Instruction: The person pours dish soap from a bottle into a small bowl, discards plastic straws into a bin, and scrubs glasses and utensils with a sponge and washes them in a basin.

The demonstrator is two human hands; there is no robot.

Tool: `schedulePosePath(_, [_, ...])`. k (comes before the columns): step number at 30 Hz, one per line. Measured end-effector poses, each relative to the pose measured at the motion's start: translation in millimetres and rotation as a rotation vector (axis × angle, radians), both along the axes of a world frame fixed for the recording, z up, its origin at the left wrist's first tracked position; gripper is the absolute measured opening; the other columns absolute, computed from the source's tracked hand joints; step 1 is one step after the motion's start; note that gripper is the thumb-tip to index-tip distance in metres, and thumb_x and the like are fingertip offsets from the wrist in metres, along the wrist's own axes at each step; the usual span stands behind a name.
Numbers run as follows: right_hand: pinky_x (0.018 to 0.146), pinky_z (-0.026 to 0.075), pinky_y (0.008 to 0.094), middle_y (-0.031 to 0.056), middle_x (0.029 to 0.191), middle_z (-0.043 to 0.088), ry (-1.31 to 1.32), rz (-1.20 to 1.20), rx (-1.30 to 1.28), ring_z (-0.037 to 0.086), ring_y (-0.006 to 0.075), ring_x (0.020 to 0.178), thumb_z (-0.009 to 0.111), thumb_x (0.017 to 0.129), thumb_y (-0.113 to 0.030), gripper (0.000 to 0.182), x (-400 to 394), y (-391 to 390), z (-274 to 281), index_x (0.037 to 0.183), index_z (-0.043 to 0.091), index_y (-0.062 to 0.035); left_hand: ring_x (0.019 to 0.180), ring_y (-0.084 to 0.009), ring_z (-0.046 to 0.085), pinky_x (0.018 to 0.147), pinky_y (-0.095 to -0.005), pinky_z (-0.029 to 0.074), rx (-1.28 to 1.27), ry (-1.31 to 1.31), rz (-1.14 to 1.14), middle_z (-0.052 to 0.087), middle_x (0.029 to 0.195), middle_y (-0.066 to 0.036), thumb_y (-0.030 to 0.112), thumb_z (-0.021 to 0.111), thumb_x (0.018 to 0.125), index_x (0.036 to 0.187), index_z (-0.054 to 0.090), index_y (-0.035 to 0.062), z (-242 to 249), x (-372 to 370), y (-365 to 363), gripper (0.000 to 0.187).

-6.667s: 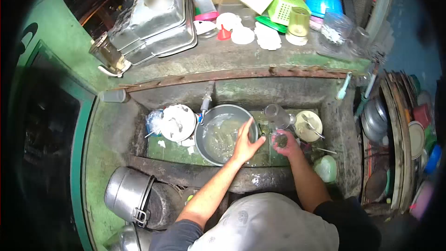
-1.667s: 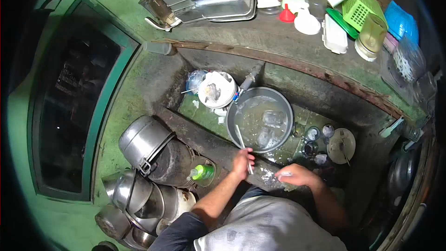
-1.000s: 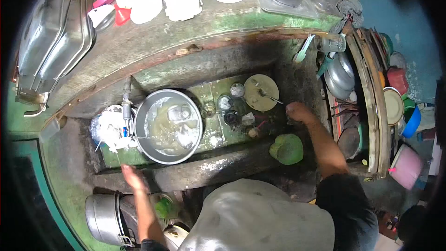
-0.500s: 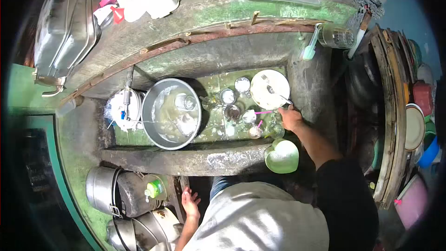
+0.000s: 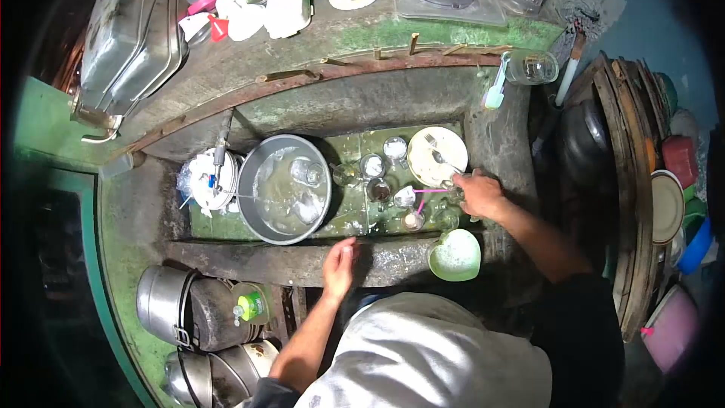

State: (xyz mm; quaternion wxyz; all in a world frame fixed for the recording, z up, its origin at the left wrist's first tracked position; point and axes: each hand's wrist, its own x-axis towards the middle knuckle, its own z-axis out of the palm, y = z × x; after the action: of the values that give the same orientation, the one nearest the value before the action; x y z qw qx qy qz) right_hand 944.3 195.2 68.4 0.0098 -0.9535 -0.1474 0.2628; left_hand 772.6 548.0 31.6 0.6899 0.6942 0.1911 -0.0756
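My right hand [image 5: 481,195] is at the right side of the sink, its fingers closed on what looks like a clear glass [image 5: 455,183]. Just beyond those fingertips lies a cream plate [image 5: 429,145] with a fork and a spoon on it. Several glasses stand left of the hand, among them a glass with dark residue [image 5: 377,190] and a glass with a pink straw [image 5: 413,219]. My left hand [image 5: 338,268] hovers over the sink's front ledge, loosely open and holding nothing. A grey basin [image 5: 243,215] of cloudy water with glassware in it sits to the left.
A green heart-shaped container [image 5: 456,255] rests on the front ledge [image 5: 377,258]. Water runs from a tap [image 5: 219,155] at the left, above stacked white dishes [image 5: 208,190]. Below the ledge are metal pots [image 5: 160,302] and a green-labelled bottle [image 5: 251,305].
My left hand has risen from below the ledge to above it, moving up and right. My right hand has shifted slightly from the cutlery handle at the plate's edge to the glass. The view has tilted slightly.
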Motion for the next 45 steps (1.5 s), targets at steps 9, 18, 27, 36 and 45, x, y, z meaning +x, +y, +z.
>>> schedulePosePath(9, [0.091,0.048,0.0357,0.0120,0.118,0.059,0.378,-0.201,1.402,0.057,0.0179,0.107,0.073,0.084,-0.013,0.063,-14.6,19.9,82.1,0.137,0.041,-0.0036,0.120,-0.0188,0.050,0.100,-0.0354,0.046,-0.458,-0.296,-0.294,0.046,0.140,-0.011,0.004,0.080,0.077,0.144,0.036,0.0089,66.2,111.1,-85.9,0.080])
schedulePosePath(18, [0.090,0.049,0.0306,0.0057,0.130,0.056,0.900,-0.619,1.773,0.060,0.0145,0.106,0.061,0.096,-0.022,0.061,-52.8,105.5,26.6,0.150,0.034,-0.0087,0.104,-0.0253,0.061,0.090,-0.0363,0.050,0.588,-0.496,-0.370,0.060,0.115,-0.014,0.014,0.084,0.067,0.125,0.052,0.0044,158.8,93.9,-27.5,0.067])
schedulePosePath(27, [0.085,0.045,0.0313,0.0079,0.100,0.057,-0.274,-0.704,1.767,0.055,0.0185,0.093,0.051,0.093,-0.005,0.010,-56.9,178.5,99.2,0.101,0.056,-0.0016,0.100,-0.0329,0.066,0.087,-0.0460,0.054,-0.936,-0.010,-0.043,0.062,0.118,-0.017,0.020,0.062,0.084,0.136,0.046,0.0076,87.2,94.3,98.9,0.056])
schedulePosePath(36, [0.101,0.038,0.0501,0.0149,0.116,0.058,-0.603,0.267,0.889,0.058,0.0313,0.109,0.070,0.078,-0.011,0.038,-88.6,286.7,135.2,0.113,0.058,-0.0051,0.092,-0.0286,0.067,0.074,-0.0460,0.058,-0.933,0.015,-0.142,0.059,0.123,-0.015,0.025,0.057,0.087,0.135,0.048,0.0096,95.2,93.0,174.7,0.051])
schedulePosePath(45, [0.093,0.047,0.0387,0.0091,0.123,0.061,0.082,0.125,0.981,0.060,0.0230,0.108,0.069,0.074,0.002,0.051,-75.3,327.2,159.9,0.123,0.060,-0.0074,0.124,-0.0219,0.045,0.069,-0.0402,0.058,-0.411,-0.258,-0.349,0.040,0.138,-0.012,0.021,0.051,0.098,0.136,0.038,0.0109,113.7,80.8,185.3,0.041])
